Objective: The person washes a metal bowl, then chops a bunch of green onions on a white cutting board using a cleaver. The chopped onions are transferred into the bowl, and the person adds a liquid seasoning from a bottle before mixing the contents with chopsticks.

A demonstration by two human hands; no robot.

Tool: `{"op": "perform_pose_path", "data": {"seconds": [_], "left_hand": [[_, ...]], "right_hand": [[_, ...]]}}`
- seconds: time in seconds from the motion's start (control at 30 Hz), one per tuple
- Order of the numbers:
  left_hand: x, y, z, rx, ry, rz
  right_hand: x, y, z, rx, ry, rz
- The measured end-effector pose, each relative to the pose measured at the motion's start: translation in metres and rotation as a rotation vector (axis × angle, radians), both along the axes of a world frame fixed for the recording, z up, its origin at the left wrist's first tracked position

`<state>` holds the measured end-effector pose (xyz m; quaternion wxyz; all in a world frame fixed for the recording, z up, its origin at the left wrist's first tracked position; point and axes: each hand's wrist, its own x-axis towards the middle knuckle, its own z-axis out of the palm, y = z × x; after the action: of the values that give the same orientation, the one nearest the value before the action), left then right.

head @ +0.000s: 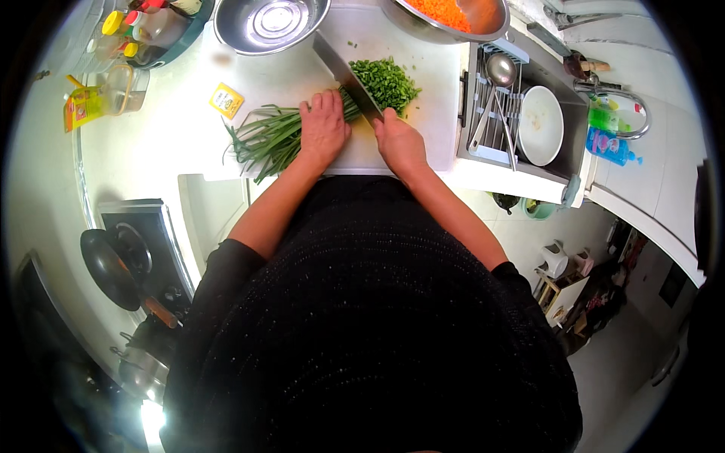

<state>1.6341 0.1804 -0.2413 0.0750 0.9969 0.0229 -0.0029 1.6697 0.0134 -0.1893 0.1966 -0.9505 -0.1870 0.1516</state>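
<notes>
My left hand [324,127] presses down on a bundle of long green chives [272,136] lying on a white cutting board [430,136]. In my right hand [399,141] is the handle of a cleaver [348,76], whose wide blade stands across the cut end of the bundle, close to my left fingertips. A heap of chopped chives [385,85] lies on the far side of the blade. An empty metal bowl [272,22] is at the board's far left, and a metal bowl [436,35] with chopped orange vegetable [444,12] is at its far right.
A yellow packet [226,101] lies left of the chives. Bottles [161,27] crowd a tub at the upper left. At the right, a sink [572,113] holds a rack, a ladle [501,71] and a white bowl [541,125]. A wok [110,269] sits on the stove at the left.
</notes>
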Motion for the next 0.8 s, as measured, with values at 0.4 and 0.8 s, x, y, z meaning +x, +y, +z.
{"op": "perform_pose_path", "data": {"seconds": [0.4,0.8], "left_hand": [[-0.010,0.005,-0.005,-0.016,-0.041,0.009],[-0.007,0.006,-0.010,-0.061,-0.027,-0.005]], "right_hand": [[-0.033,-0.027,0.044,0.074,0.098,-0.031],[-0.010,0.015,0.002,-0.027,0.032,0.002]]}}
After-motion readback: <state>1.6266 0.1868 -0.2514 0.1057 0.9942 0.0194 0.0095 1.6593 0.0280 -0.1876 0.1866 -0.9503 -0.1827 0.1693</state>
